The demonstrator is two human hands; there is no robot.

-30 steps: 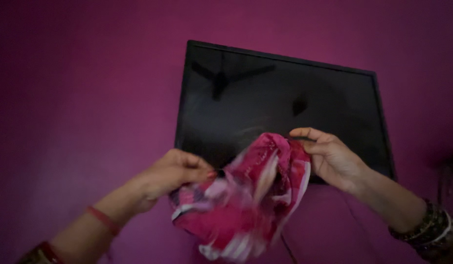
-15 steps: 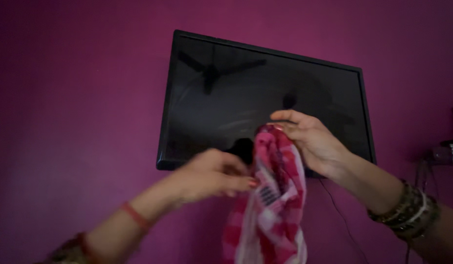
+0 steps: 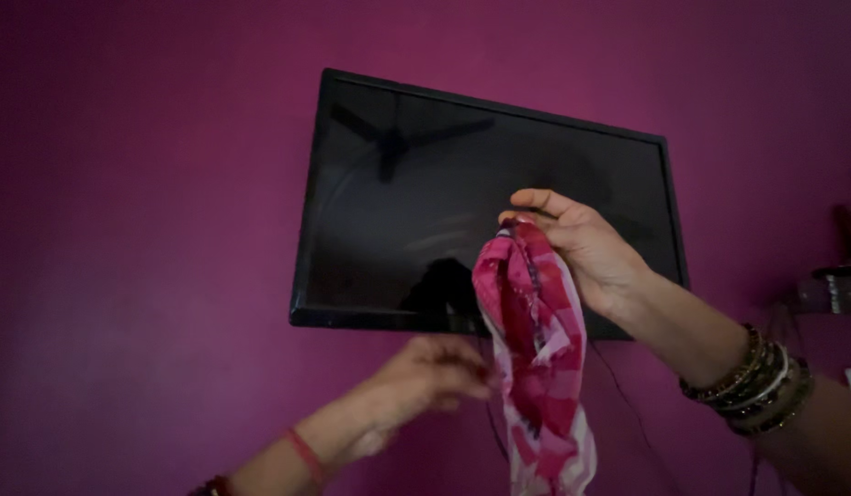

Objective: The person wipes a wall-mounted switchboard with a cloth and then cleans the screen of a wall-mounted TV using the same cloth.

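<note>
- The right hand [image 3: 582,248] pinches the top end of a pink, red and white patterned cloth [image 3: 536,349] between thumb and fingers, so the cloth hangs long and loose in front of the lower right part of a dark flat screen [image 3: 425,184].
- The left hand [image 3: 430,372], at about 8 o'clock from the right, has its fingertips at the cloth's left edge midway down; it is blurred, so I cannot tell if they are closed on it.
- The screen is fixed flat on a magenta wall [image 3: 141,202]; a ceiling fan reflects in it.
- A thin cable [image 3: 628,404] hangs below the screen at 5 o'clock.
</note>
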